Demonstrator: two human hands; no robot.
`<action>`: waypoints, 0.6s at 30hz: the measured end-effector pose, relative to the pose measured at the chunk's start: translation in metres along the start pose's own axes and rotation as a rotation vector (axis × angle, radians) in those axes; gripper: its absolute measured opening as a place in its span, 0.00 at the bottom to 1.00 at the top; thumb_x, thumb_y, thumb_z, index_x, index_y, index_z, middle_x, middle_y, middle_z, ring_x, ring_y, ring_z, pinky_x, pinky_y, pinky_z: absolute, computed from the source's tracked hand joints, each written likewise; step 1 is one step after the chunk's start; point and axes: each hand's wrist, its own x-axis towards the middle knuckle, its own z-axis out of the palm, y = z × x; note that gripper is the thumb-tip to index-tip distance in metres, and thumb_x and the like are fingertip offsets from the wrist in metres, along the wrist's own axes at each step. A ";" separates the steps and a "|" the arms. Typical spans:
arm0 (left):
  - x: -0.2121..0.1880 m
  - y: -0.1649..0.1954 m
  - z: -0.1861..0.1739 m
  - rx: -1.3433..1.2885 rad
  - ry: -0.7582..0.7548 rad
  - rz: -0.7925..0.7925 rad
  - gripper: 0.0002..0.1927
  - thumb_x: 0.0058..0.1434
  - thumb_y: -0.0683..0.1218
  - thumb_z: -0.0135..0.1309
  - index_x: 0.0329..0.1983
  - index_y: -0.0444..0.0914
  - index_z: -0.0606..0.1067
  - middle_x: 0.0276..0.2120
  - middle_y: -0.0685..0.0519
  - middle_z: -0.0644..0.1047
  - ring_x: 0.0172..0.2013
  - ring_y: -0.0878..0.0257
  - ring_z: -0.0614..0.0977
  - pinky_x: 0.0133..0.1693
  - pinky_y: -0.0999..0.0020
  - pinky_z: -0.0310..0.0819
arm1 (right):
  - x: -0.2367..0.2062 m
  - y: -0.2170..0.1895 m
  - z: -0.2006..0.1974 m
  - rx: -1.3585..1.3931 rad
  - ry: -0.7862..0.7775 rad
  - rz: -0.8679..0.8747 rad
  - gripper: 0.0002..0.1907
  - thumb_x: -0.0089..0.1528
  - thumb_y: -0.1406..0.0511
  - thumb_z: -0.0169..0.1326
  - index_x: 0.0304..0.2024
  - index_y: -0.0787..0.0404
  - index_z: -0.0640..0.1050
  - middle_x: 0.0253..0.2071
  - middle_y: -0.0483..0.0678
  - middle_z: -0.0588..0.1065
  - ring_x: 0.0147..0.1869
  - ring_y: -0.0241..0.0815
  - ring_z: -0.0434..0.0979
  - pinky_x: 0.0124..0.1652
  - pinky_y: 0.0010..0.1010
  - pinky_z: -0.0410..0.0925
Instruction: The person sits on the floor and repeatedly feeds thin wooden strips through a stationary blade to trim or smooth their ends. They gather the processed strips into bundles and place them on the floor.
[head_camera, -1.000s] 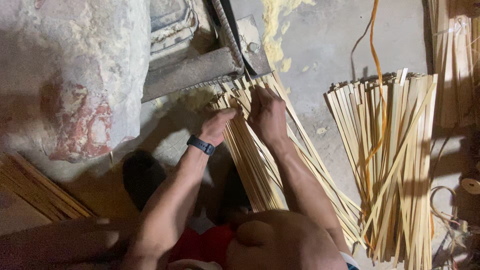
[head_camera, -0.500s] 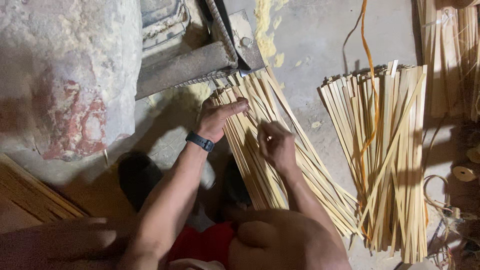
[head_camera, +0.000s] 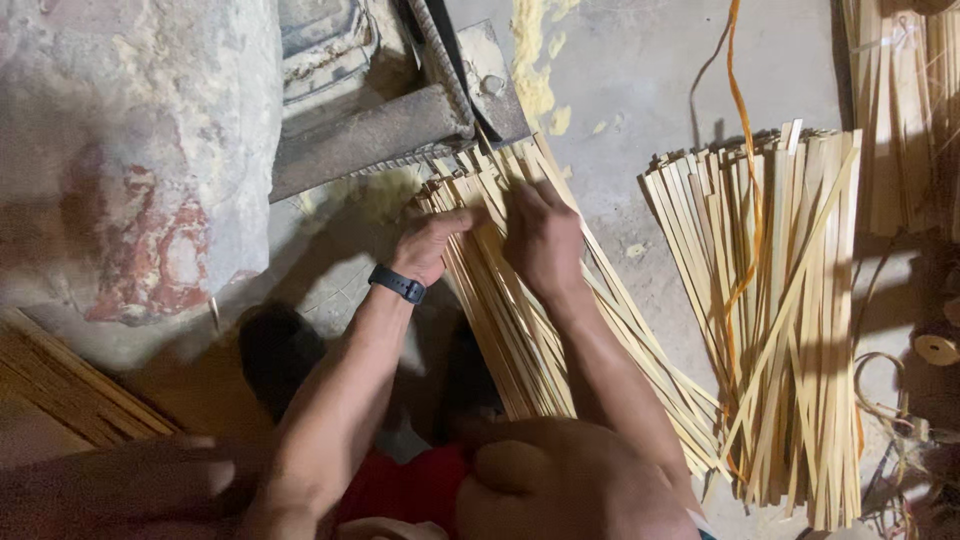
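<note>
While I sit low over the floor, both my hands rest on a bundle of thin bamboo strips (head_camera: 520, 330) that lies in front of me. These strips are long, flat and pale yellow. They run from near my knees up to a grey metal machine part (head_camera: 400, 120), and their far ends touch it.

My left hand (head_camera: 432, 245) sits on the left edge of the bundle, near the top. Its fingers are curled around a few strips and pinch them. I wear a dark watch band (head_camera: 397, 284) on that wrist.

My right hand (head_camera: 543, 238) lies flat on top of the same bundle, just beside my left hand. Its fingers are spread and press down on the strips. I cannot tell if they grip any strip from below.

To my right lies a second pile of bamboo strips (head_camera: 780, 320), well apart from my hands. An orange cord (head_camera: 745, 150) hangs across it. More strips (head_camera: 900, 110) stand at the far right edge.

A big rough stone block (head_camera: 130, 160) with a red patch sits to my left. Yellow sawdust (head_camera: 535, 70) lies on the grey concrete floor (head_camera: 640, 90) near the machine part. A small round spool (head_camera: 938, 348) lies at the right side.
</note>
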 end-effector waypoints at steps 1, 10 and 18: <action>-0.004 0.004 0.004 0.009 -0.010 0.083 0.26 0.52 0.48 0.67 0.52 0.33 0.79 0.56 0.40 0.79 0.60 0.54 0.75 0.65 0.57 0.59 | -0.011 0.003 -0.007 -0.095 0.041 -0.080 0.12 0.64 0.71 0.57 0.50 0.67 0.80 0.38 0.55 0.78 0.33 0.51 0.80 0.30 0.38 0.74; -0.013 0.014 0.016 -0.105 -0.100 0.170 0.23 0.49 0.43 0.70 0.48 0.33 0.81 0.50 0.41 0.81 0.53 0.54 0.82 0.61 0.58 0.71 | -0.058 0.023 -0.012 0.108 -0.175 0.130 0.09 0.64 0.71 0.54 0.46 0.67 0.82 0.31 0.50 0.78 0.23 0.39 0.77 0.19 0.29 0.70; 0.006 -0.007 -0.004 0.029 -0.006 0.034 0.16 0.59 0.45 0.60 0.49 0.35 0.81 0.58 0.50 0.78 0.62 0.62 0.71 0.64 0.58 0.51 | 0.019 0.020 0.031 -0.007 -0.055 -0.058 0.07 0.67 0.73 0.55 0.34 0.65 0.79 0.24 0.49 0.73 0.21 0.41 0.67 0.17 0.30 0.63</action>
